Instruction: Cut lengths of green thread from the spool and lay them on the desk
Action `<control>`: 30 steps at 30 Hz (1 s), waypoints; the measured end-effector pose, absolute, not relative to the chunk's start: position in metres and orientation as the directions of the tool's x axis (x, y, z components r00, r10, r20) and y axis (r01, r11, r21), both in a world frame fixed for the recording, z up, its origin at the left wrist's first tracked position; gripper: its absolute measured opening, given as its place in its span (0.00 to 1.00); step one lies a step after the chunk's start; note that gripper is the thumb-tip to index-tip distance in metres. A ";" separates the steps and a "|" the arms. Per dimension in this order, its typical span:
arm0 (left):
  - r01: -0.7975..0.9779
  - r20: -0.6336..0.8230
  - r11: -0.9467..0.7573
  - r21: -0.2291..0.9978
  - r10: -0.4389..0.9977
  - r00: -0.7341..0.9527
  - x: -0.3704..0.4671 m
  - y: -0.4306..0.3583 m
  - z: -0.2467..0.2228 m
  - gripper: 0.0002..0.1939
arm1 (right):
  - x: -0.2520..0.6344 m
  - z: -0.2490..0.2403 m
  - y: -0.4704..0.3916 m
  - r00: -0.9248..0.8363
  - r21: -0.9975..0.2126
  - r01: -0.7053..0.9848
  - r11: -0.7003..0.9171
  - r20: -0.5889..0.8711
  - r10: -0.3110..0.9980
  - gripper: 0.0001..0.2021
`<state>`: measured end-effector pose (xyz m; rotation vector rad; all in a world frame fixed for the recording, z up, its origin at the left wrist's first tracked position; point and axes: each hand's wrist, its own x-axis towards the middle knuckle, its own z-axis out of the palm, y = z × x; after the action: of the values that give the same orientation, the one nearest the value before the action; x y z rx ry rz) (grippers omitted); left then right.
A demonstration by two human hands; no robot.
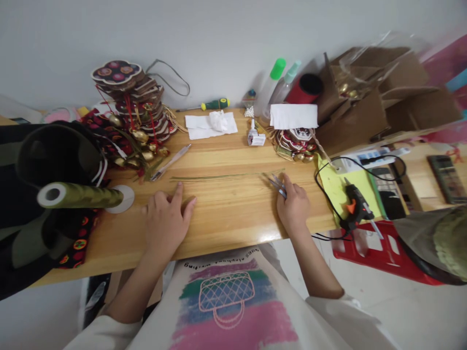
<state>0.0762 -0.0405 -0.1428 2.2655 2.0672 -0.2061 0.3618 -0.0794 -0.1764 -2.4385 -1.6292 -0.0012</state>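
A thin olive-green cord (219, 178) lies nearly straight across the wooden table (219, 214). My left hand (166, 218) rests at its left end, index finger stretched toward the cord and thumb apart, holding nothing. Whether the fingertip touches the cord is hard to tell. At the right end, my right hand (295, 201) is closed around small metal scissors (277, 185), whose two blades point left beside the cord. Their handles are hidden in the palm. A clear pen (170, 163) lies beyond my left hand, and a small white glue bottle (252, 133) stands farther back.
Left are a roll of green ribbon (83, 195) and stacked ornaments with bells (134, 97). Behind lie a screwdriver (215, 104) and tissue paper (211, 124). To the right are more ornaments (295, 141), a cardboard box (353, 116) and a corded glue gun (357, 206).
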 end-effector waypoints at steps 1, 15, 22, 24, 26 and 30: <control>0.995 -0.141 -0.093 -0.037 0.986 0.087 0.076 -0.040 -0.142 0.29 | 0.361 -0.175 -0.078 0.394 -0.167 0.912 -0.374 0.111 0.912 0.26; 0.996 -0.133 -0.088 -0.023 0.987 0.084 0.074 -0.042 -0.146 0.29 | 0.361 -0.176 -0.076 0.401 -0.177 0.909 -0.378 0.122 0.908 0.24; 0.996 -0.126 -0.093 -0.005 0.988 0.091 0.072 -0.043 -0.145 0.28 | 0.357 -0.176 -0.081 0.301 -0.264 0.932 -0.248 0.182 0.936 0.22; 0.995 -0.121 -0.097 0.002 0.988 0.096 0.071 -0.044 -0.145 0.27 | 0.348 -0.174 -0.084 0.244 -0.280 0.941 -0.191 0.168 0.955 0.22; 0.995 -0.112 -0.095 0.022 0.989 0.097 0.069 -0.044 -0.145 0.26 | 0.335 -0.172 -0.088 0.176 -0.301 0.945 -0.126 0.144 0.974 0.22; 0.991 -0.099 -0.119 0.055 0.987 0.124 0.062 -0.046 -0.147 0.24 | 0.307 -0.169 -0.090 0.020 -0.366 0.931 0.019 0.102 0.995 0.22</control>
<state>0.0623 -0.0463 -0.1468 2.2724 2.0106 -0.0572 0.3068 -0.0900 -0.1688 -1.9729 -1.9724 0.2700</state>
